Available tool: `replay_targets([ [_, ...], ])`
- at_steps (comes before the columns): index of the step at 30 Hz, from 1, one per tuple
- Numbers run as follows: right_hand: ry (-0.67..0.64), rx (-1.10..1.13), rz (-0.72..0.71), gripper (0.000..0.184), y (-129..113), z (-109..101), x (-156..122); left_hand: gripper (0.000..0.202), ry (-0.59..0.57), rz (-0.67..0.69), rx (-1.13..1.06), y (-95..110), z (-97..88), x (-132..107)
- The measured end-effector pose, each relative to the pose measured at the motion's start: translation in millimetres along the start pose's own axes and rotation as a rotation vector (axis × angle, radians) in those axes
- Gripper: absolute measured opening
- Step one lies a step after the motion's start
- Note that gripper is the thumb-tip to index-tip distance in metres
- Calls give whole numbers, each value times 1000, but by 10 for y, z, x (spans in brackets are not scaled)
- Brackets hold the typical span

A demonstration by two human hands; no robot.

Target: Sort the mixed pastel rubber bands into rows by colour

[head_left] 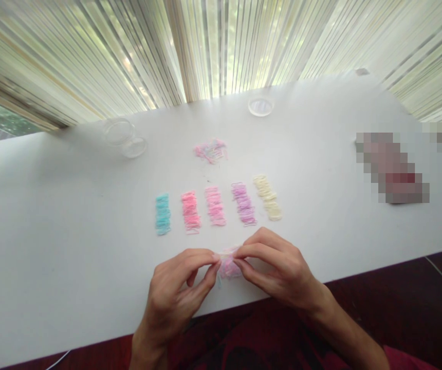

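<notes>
We observe the left hand (178, 288) and right hand (286, 267) each pinched closed; what they grip, we cannot tell. The multicoloured pile (229, 269) lies between them, near the front edge of the table (70, 231); five coloured rows (215, 206) lie beyond, toward its back edge.

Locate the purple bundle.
In the head view, the purple bundle lies just right of centre, between the pale pink bundle and the yellow bundle, beyond the right hand.
</notes>
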State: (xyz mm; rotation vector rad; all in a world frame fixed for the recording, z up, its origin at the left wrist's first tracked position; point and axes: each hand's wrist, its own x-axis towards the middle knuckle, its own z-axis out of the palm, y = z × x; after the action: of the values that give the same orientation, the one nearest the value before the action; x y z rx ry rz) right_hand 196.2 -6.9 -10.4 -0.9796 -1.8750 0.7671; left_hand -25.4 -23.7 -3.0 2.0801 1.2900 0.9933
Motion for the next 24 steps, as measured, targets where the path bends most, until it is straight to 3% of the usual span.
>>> replay_targets([
  [5, 55, -43, -14, 16, 64, 30, 32, 11, 116, -48, 195, -121, -96, 79],
  [10, 84, -73, 27, 16, 91, 36, 30, 8, 110, -74, 240, -158, -128, 172],
  [16, 137, -146, 41, 17, 88, -14, 18, 8, 40, -24, 128, -16, 49, 234],
  [24, 56, -202, 29, 16, 131, -161, -31, 12, -19, 13, 13, 61, 223, 255],
])
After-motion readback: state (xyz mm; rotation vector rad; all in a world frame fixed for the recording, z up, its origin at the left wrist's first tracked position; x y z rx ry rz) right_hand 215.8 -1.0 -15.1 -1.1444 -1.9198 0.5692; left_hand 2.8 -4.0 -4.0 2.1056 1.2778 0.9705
